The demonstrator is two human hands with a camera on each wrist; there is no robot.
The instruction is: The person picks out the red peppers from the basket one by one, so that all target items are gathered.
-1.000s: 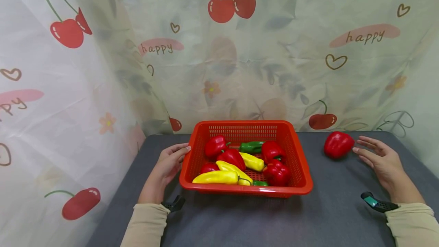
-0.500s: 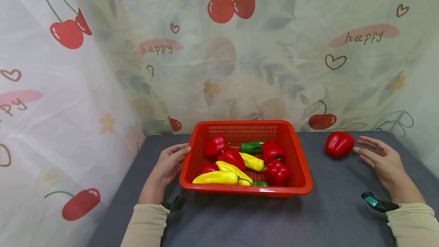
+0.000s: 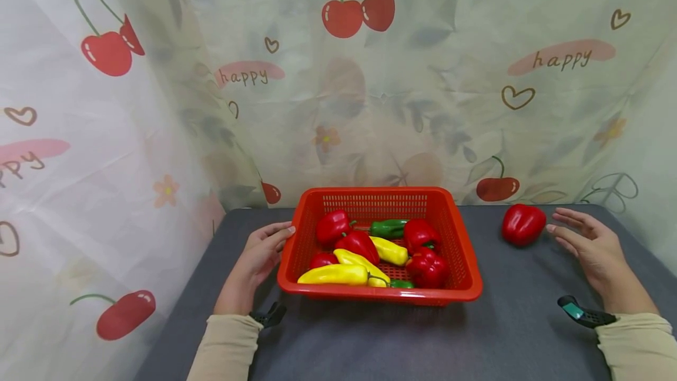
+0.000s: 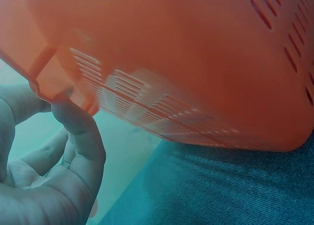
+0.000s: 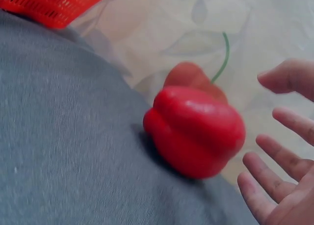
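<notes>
A red plastic basket (image 3: 370, 293) sits on the grey table, holding red bell peppers (image 3: 427, 267), yellow long peppers (image 3: 332, 275) and green peppers (image 3: 388, 228). At its left side my left hand (image 3: 259, 256) pinches the rim. In the left wrist view the thumb and a finger (image 4: 81, 132) grip the basket's edge (image 4: 44, 93). A single red bell pepper (image 3: 523, 225) lies on the table right of the basket. Just to the right of it my right hand (image 3: 595, 254) is held with fingers spread, grasping nothing. A gap separates the fingers (image 5: 277, 159) from this pepper (image 5: 196, 132) in the right wrist view.
A patterned curtain (image 3: 381, 116) with cherries and hearts hangs behind and at the left of the grey table (image 3: 402, 346). Black bands (image 3: 584, 314) circle both wrists. The table's back edge runs close behind the basket and the lone pepper.
The right hand has shifted very slightly right, away from the lone pepper. Left hand and basket stay in place. The head view has tipped a little.
</notes>
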